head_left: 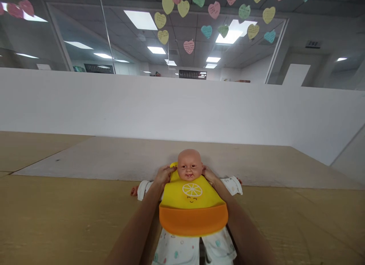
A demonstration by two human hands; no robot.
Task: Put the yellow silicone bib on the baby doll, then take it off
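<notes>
**Left hand (164,175) and right hand (209,175) at a doll's (189,166) neck**

The left hand was curled around the neck edge of a yellow bib (192,192), beside the doll's ear. The right hand lay against the neck's other side, its grip impossible to tell. The doll lay on its back on the surface (57,219), the bib's orange pocket (193,219) across its belly, below a white wall (142,109) and hanging paper hearts (182,8).

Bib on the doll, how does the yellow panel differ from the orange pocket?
The yellow panel carries a white citrus slice and a smiling face; the orange pocket is plain. The panel narrows toward the doll; the pocket spreads wide along the bottom. Both look like one smooth, rubbery piece.
</notes>
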